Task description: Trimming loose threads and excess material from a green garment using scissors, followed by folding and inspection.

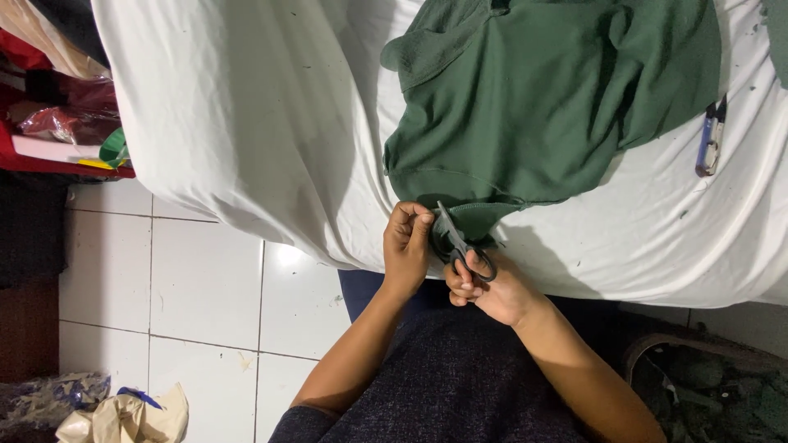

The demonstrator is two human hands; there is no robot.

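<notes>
- At the near edge of the white sheet, the right hand [492, 289] has its fingers [465, 279] curled through the loops of one pair of dark scissors [458, 244], holding them firmly; the thumb is hidden behind the handles.
- Scissor blades point up and away toward the cloth, and how far apart they stand is hard to make out, since they show almost as a single dark line.
- Just beside them, the left hand [408, 244] is closed into a loose fist, fingertips pinched on the lower hem of the green garment [542, 98]; the pinched bit of cloth itself is mostly hidden inside the fist.
- One green garment lies crumpled on the white sheet [246, 123], its lower edge hanging toward both hands and its top cut off by the frame.
- Well apart, near the right side of the sheet, lies one small thread snipper [711, 138] with a pale handle; its tip is too small to read clearly.
- Tiny green scraps dot the sheet, too small to count.
- Below the sheet, the white tiled floor [205, 287] shows on the left, with one crumpled pale bag [123, 417] at the bottom corner, partly cut off.
- Red shelving [57, 123] at the upper left holds a blurred clutter that cannot be told apart.
</notes>
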